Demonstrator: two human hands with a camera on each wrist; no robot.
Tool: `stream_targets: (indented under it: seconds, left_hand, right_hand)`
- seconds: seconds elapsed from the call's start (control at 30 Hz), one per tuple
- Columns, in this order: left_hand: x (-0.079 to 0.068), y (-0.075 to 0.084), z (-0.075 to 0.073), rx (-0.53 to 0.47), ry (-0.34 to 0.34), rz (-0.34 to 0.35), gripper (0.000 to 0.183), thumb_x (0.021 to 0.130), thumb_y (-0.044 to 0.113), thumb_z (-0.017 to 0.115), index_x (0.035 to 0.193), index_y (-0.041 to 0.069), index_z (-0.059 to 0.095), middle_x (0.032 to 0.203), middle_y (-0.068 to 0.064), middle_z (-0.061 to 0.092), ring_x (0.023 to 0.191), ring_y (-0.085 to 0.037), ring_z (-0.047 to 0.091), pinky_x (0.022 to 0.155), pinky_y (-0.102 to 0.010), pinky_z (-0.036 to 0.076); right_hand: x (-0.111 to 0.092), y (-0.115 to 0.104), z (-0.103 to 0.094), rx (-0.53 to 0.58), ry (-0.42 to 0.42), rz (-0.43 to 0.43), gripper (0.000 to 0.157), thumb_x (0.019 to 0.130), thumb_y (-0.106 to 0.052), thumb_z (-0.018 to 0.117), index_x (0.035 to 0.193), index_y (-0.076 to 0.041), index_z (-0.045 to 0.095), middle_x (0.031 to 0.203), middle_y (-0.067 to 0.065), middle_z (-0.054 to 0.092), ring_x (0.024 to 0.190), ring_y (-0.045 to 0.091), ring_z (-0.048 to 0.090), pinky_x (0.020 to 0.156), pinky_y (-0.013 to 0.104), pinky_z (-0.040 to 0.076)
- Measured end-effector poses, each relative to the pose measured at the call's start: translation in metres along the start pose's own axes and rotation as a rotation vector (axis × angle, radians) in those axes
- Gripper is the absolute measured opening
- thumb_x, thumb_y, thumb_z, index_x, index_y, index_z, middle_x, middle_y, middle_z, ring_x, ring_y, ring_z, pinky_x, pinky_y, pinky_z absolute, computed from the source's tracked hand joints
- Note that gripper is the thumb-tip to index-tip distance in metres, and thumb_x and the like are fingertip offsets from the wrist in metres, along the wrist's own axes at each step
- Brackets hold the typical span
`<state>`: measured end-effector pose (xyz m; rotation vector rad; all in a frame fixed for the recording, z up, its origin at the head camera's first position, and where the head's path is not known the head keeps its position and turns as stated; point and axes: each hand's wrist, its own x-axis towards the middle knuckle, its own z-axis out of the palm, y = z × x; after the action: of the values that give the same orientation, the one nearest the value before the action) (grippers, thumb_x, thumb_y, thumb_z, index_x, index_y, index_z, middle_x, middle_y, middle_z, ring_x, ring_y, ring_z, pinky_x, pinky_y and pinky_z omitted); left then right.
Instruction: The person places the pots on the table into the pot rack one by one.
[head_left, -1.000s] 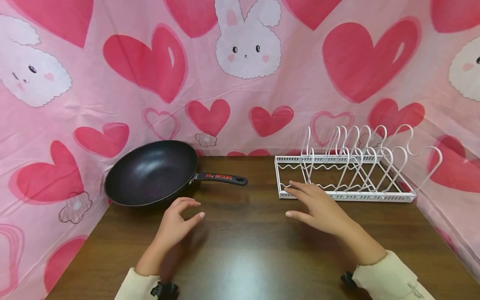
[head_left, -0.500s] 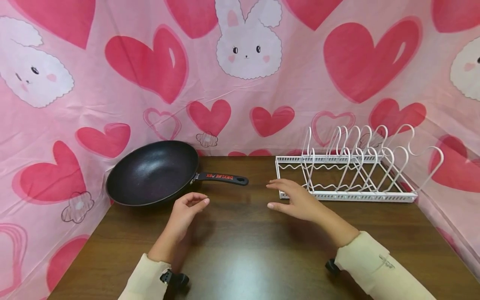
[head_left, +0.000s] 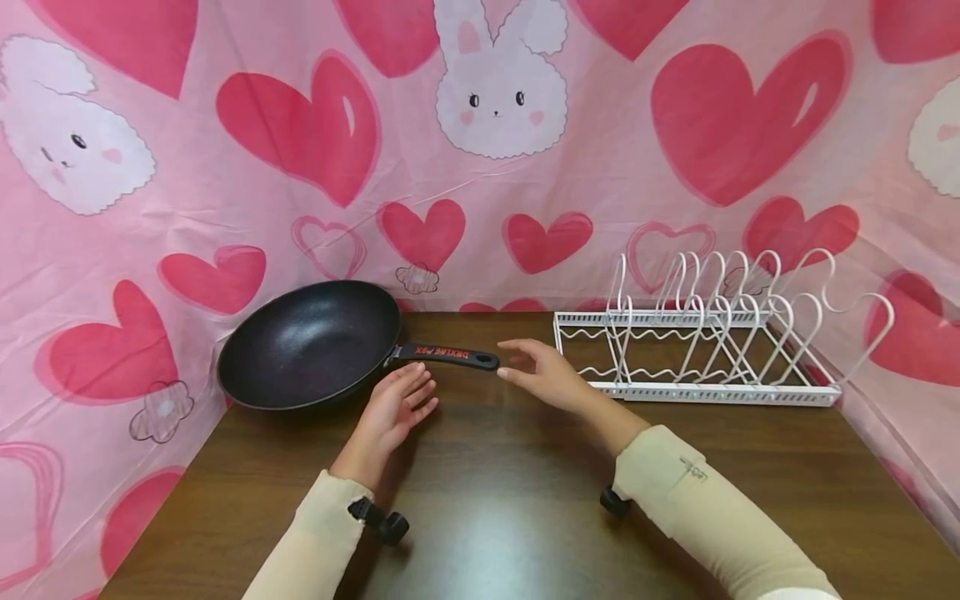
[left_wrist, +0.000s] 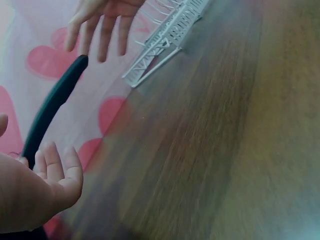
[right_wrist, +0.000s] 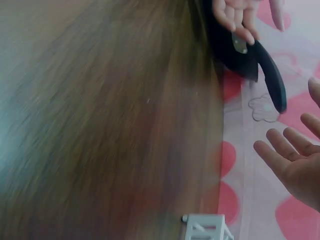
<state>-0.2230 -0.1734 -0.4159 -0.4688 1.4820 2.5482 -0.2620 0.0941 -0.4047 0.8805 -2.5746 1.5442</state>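
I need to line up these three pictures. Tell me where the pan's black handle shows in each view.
Head: pan handle, centre, between the left hand and right hand.
Left wrist: handle, upper left, under the right hand's fingers.
Right wrist: handle, upper right.
Shared landmark: white wire rack.

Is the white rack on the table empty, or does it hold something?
Empty. The head view shows the white rack with bare wire dividers and nothing between them; the black pan lies apart on the table.
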Motion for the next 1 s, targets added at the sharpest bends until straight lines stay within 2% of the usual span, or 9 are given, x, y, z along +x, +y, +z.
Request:
stream_targets:
  seconds: [0.17,0.27,0.43,0.5,0.63,0.7,0.83,0.9,1.0]
  left_hand:
    - [0.018,-0.004,0.01,-0.134,0.041,-0.025,0.028,0.095,0.021,0.066,0.116,0.011,0.051,0.118,-0.009,0.056,0.12,-0.028,0.051,0.099,-0.047,0.045]
    - [0.028,-0.007,0.015,-0.245,0.043,-0.016,0.02,0.096,0.02,0.063,0.111,0.009,0.057,0.113,-0.01,0.061,0.126,-0.032,0.047,0.103,-0.052,0.04]
    - [0.034,-0.012,0.019,-0.367,0.011,0.069,0.009,0.096,0.015,0.063,0.094,0.007,0.063,0.092,-0.008,0.068,0.11,-0.029,0.06,0.104,-0.055,0.038]
    - [0.032,-0.014,0.018,-0.401,-0.042,0.104,0.008,0.095,0.012,0.064,0.094,0.005,0.062,0.09,-0.008,0.069,0.104,-0.028,0.064,0.102,-0.055,0.039]
    - [0.029,-0.017,0.013,-0.441,-0.079,0.116,0.008,0.096,0.006,0.061,0.102,0.003,0.057,0.091,-0.01,0.067,0.097,-0.025,0.066,0.104,-0.054,0.036]
    - [0.029,-0.019,0.01,-0.443,-0.055,0.114,0.006,0.098,0.004,0.055,0.104,0.004,0.054,0.091,-0.009,0.066,0.095,-0.024,0.067,0.107,-0.053,0.034]
    - [0.024,-0.024,0.001,-0.43,-0.061,0.123,0.008,0.1,0.0,0.048,0.108,0.004,0.048,0.095,-0.009,0.065,0.094,-0.023,0.068,0.098,-0.044,0.046]
    - [0.018,-0.028,-0.003,-0.4,-0.074,0.139,0.015,0.1,-0.002,0.046,0.114,0.003,0.046,0.102,-0.01,0.064,0.096,-0.023,0.068,0.092,-0.041,0.051]
    - [0.008,-0.034,-0.008,-0.376,-0.085,0.158,0.039,0.099,-0.007,0.045,0.136,0.001,0.036,0.116,-0.014,0.058,0.106,-0.026,0.065,0.091,-0.041,0.051]
  right_hand:
    - [0.015,-0.002,0.02,-0.034,0.057,0.01,0.038,0.091,-0.016,0.07,0.126,-0.002,0.062,0.12,0.016,0.064,0.103,0.027,0.065,0.086,0.04,0.053]
    - [0.02,-0.001,0.03,-0.023,0.098,0.016,0.032,0.092,-0.014,0.069,0.12,0.0,0.065,0.112,0.015,0.068,0.095,0.024,0.066,0.083,0.038,0.053]
    - [0.023,0.001,0.04,0.0,0.154,0.055,0.024,0.091,-0.012,0.07,0.112,-0.001,0.069,0.102,0.011,0.071,0.086,0.02,0.064,0.076,0.032,0.051]
    - [0.022,0.0,0.043,0.003,0.163,0.079,0.022,0.09,-0.012,0.071,0.11,-0.002,0.07,0.098,0.009,0.071,0.081,0.018,0.061,0.071,0.03,0.05]
    - [0.015,-0.004,0.048,0.026,0.154,0.111,0.02,0.087,-0.01,0.074,0.105,-0.003,0.07,0.091,0.005,0.069,0.073,0.015,0.056,0.063,0.027,0.046]
    - [0.009,-0.007,0.051,0.042,0.14,0.121,0.02,0.085,-0.009,0.075,0.104,-0.003,0.07,0.088,0.005,0.068,0.072,0.013,0.057,0.063,0.027,0.046]
    - [-0.004,-0.013,0.061,0.103,0.099,0.147,0.023,0.083,-0.007,0.077,0.103,-0.001,0.068,0.086,0.005,0.068,0.071,0.013,0.059,0.062,0.027,0.049]
    - [-0.011,-0.016,0.067,0.139,0.08,0.166,0.025,0.083,-0.007,0.078,0.105,-0.001,0.067,0.088,0.006,0.068,0.072,0.013,0.06,0.063,0.027,0.05]
    - [-0.019,-0.019,0.075,0.192,0.053,0.177,0.031,0.082,-0.005,0.078,0.109,0.002,0.065,0.092,0.01,0.068,0.075,0.014,0.06,0.066,0.027,0.051]
